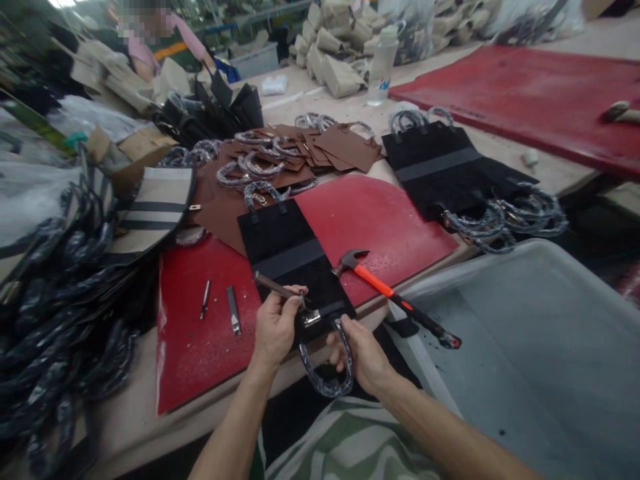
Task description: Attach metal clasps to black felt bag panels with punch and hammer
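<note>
A black bag panel (pixel 293 257) with a grey stripe lies on the red cutting mat (pixel 200 340), its near edge hanging over the table front. My left hand (pixel 275 327) is closed round a thin metal punch tool (pixel 273 285), whose tip sits at the metal buckle (pixel 311 318) on the panel's near edge. My right hand (pixel 363 357) grips the plastic-wrapped handle loop (pixel 325 373) that hangs from that edge. A hammer (pixel 395 297) with an orange and black handle lies on the mat just right of the panel.
Two small metal tools (pixel 220 305) lie on the mat to the left. Brown panels (pixel 285 157) and more black panels (pixel 440 167) lie behind. Wrapped handles (pixel 60 333) pile up at left. A grey bin (pixel 525 347) stands at right. Another person works at the far left.
</note>
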`<state>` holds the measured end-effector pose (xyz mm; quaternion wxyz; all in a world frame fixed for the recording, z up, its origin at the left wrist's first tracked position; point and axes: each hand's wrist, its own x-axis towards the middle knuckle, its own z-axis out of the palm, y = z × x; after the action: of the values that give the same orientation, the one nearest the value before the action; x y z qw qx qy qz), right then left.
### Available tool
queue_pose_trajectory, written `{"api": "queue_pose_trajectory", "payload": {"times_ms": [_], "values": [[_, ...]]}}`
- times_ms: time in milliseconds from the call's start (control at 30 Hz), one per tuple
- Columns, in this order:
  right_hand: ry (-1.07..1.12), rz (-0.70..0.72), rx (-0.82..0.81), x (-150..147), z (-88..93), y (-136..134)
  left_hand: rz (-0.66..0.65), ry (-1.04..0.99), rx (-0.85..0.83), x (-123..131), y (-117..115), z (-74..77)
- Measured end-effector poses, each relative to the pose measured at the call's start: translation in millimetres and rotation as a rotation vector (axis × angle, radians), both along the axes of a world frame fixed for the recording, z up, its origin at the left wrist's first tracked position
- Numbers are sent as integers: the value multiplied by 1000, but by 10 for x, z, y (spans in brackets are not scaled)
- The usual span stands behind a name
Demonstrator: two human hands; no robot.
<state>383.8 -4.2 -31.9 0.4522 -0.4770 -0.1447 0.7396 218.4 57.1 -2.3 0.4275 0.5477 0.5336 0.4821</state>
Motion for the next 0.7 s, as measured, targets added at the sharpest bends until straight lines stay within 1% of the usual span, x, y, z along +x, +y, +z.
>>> {"api": "queue_pose_trajectory", "payload": {"times_ms": [67, 133, 233, 300, 367, 500, 567, 700], "values": [[-79, -95, 33, 51, 15, 73, -15, 16, -18, 68, 37, -40], [-136, -113, 42, 89, 50, 145, -4, -16, -28, 68, 39, -98], [-104, -46, 38, 89, 119, 233, 2, -32, -35, -4, 7, -150], [-78, 10, 47, 60, 150, 277, 3, -40, -45, -57, -13, -157], [-78, 48, 52, 34, 161, 315, 14, -95, -55, -88, -19, -149], [-7, 40, 56, 26, 156, 387, 30, -206, -52, -89, 8, -73], [38, 64, 64, 24, 155, 427, 15, -199, -51, -80, 34, 4], [54, 129, 75, -21, 153, 504, -12, -137, -62, -78, 90, 138]]}}
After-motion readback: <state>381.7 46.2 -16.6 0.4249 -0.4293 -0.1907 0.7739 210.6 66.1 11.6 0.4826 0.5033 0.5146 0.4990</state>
